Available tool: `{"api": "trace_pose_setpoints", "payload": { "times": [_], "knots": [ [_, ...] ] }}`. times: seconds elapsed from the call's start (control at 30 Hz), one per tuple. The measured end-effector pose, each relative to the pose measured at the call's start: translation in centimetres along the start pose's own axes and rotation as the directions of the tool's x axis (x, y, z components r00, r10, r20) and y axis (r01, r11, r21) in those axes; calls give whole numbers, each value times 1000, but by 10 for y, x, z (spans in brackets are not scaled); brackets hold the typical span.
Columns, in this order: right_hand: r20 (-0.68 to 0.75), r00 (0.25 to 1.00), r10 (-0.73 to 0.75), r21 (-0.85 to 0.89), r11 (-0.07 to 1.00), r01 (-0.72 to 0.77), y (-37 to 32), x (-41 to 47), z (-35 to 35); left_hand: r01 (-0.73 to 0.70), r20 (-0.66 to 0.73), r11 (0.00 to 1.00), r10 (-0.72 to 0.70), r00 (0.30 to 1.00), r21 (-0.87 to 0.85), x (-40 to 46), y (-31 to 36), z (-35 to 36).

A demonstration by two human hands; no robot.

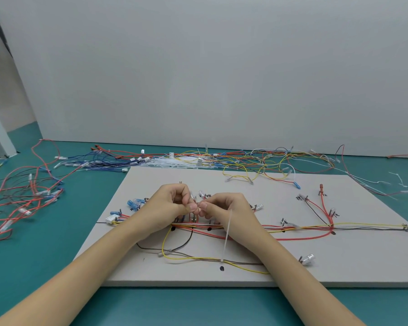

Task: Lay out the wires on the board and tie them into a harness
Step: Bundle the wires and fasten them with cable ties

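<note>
Both hands meet over the board (339, 260), fingertips together just above the main wire run. The left hand (172, 205) and the right hand (224, 208) are curled tight, pinching something small between them; probably a cable tie, too small to tell. The wires (299, 228) run from 9 o'clock to 3 o'clock across the board, held on course by pegs. At 6 o'clock from the right hand, one tie (226, 236) already cinches the yellow and brown strands, its tail sticking up untrimmed. Spare wires (21, 196) wait at 9 o'clock, more ties (174, 162) at 12.
</note>
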State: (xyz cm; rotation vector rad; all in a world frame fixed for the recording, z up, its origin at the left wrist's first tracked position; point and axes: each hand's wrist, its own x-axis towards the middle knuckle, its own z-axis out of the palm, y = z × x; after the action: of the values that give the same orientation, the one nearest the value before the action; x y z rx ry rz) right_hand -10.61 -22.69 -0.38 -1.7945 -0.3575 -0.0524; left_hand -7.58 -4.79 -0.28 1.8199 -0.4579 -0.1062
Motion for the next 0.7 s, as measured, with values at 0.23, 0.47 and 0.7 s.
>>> {"api": "trace_pose_setpoints", "payload": {
  "times": [0.23,0.47,0.7],
  "knots": [
    [-6,1000,-26,-19,999,26,3,0,0,-36,4,999,36,999,21,0,-1,2],
    [-5,999,32,4,999,-32,1,2,-1,-29,-14,999,30,999,39,-2,1,4],
    [-35,995,90,78,993,-87,-2,3,2,-28,-14,998,28,999,49,-3,2,5]
  ]
}}
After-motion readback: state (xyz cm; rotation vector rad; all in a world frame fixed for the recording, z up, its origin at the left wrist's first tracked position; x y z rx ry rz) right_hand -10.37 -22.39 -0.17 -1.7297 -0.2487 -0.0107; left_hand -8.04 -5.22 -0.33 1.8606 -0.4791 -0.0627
